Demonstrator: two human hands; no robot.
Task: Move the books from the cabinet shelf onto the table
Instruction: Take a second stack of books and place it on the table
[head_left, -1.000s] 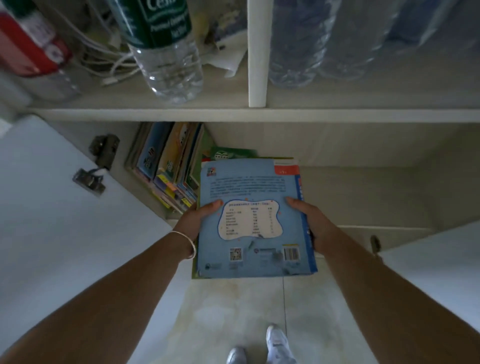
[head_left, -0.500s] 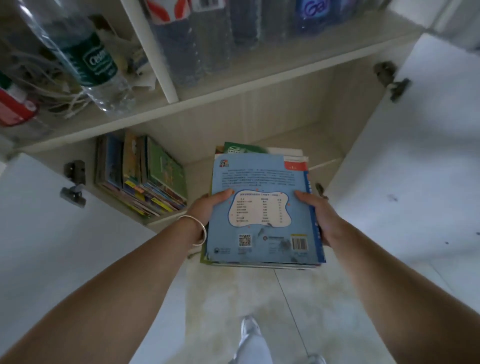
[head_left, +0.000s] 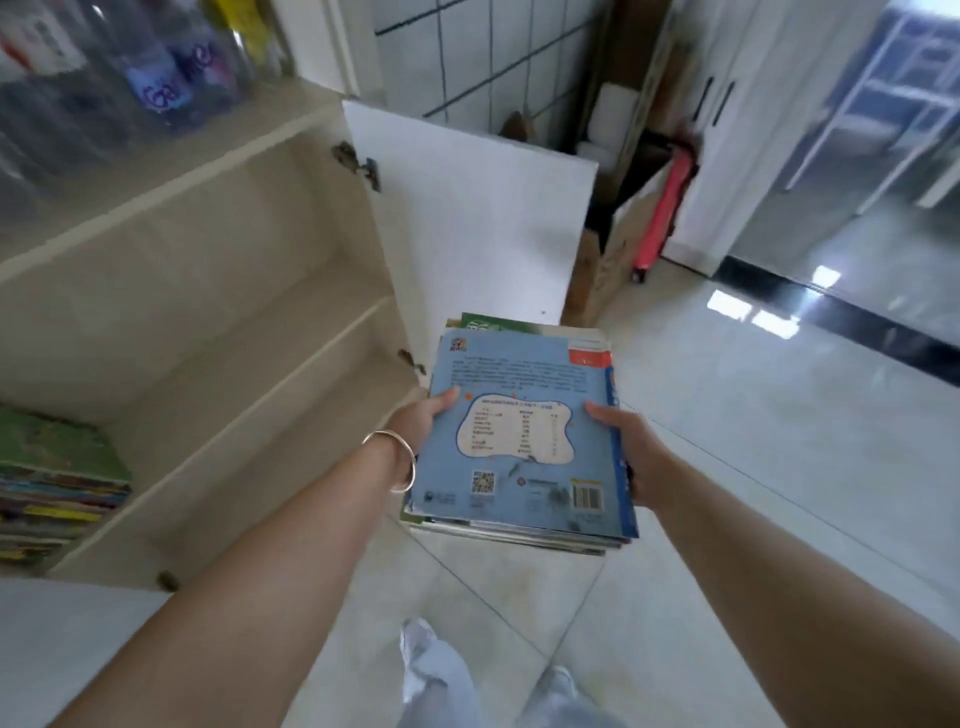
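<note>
Since the earlier frames the stack (head_left: 524, 436) has been carried out of the cabinet (head_left: 218, 291) and swung toward the right, so that it is now held over the floor (head_left: 779, 467) in front of the open door (head_left: 483, 228); the view has turned with it. The stack is gripped from both sides. The left hand (head_left: 423, 421) is curled round its left edge, with the thumb laid on the blue cover and the fingers hidden beneath. The right hand (head_left: 631, 452) is curled round the right edge in the same way, thumb on top, fingers out of sight under the books. A thin bangle (head_left: 397, 462) is worn on the left wrist. The stack is held roughly level, a green book showing at its far edge under the blue one. More books (head_left: 57, 483) are seen lying stacked at the left end of the lower shelf, well apart from the held stack. Blurred bottles (head_left: 171, 78) are seen on the shelf above. Beyond the door, a red object (head_left: 667, 208) leans beside cardboard (head_left: 618, 249). Pale trouser legs (head_left: 441, 675) are seen below the arms.
</note>
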